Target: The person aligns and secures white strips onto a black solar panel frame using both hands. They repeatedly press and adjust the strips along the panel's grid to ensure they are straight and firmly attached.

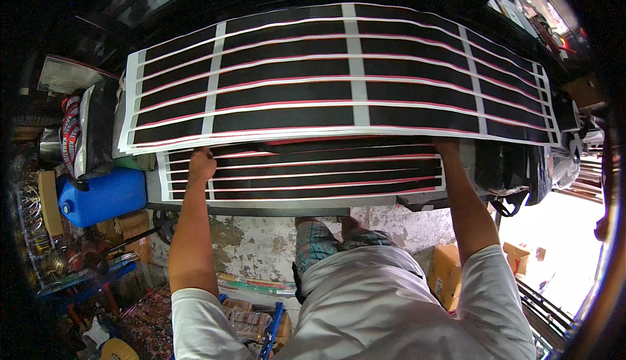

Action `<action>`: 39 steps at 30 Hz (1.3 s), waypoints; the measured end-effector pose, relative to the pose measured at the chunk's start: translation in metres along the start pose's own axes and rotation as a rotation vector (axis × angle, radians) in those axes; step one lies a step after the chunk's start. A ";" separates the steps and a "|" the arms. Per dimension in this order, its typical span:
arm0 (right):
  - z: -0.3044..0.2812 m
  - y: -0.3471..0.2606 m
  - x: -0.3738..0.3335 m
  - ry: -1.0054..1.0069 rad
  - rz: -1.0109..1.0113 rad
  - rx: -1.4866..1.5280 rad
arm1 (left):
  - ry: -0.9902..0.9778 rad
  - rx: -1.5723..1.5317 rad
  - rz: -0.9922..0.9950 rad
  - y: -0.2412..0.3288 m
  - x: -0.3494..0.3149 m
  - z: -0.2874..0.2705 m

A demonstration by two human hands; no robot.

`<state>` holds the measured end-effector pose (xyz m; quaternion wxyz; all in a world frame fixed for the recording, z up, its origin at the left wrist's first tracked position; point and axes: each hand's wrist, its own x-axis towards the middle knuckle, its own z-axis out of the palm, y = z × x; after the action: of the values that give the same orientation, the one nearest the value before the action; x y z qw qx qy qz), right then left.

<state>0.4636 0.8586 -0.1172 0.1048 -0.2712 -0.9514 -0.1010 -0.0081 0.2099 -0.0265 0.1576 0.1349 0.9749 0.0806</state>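
A long stack of sheets [287, 92], printed with black panels between white and red stripes and crossed by grey bands, spreads across the table. Its near edge shows several layers and overhangs a second sheet of the same print [319, 172], which lies closer to me. My left hand [203, 163] is closed at the stack's near edge toward the left, apparently gripping it. Toward the right end, my right hand [446, 146] reaches under that edge, and its fingers are hidden by the sheets. Between the stack and the lower sheet runs a dark gap.
A blue plastic container [104, 195] stands left of the table [153, 187], below a bag with red patterned trim [72, 132]. Dark bags [505, 167] crowd the table's right end. Cardboard boxes [445, 275] sit on the floor at right. Tools and clutter fill the lower left.
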 end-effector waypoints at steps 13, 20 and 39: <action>-0.018 -0.025 0.020 -0.263 0.280 0.206 | -0.061 0.185 0.032 -0.020 -0.013 -0.002; 0.010 -0.013 0.011 -0.142 0.264 0.263 | -0.026 0.165 0.008 -0.020 -0.015 -0.001; 0.019 -0.018 0.009 -0.137 0.325 0.304 | -0.043 0.174 -0.041 -0.019 -0.020 -0.009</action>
<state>0.4436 0.8530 -0.1356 0.0945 -0.4084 -0.9044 0.0802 0.0025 0.1847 -0.0168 0.1680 0.1297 0.9772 -0.0106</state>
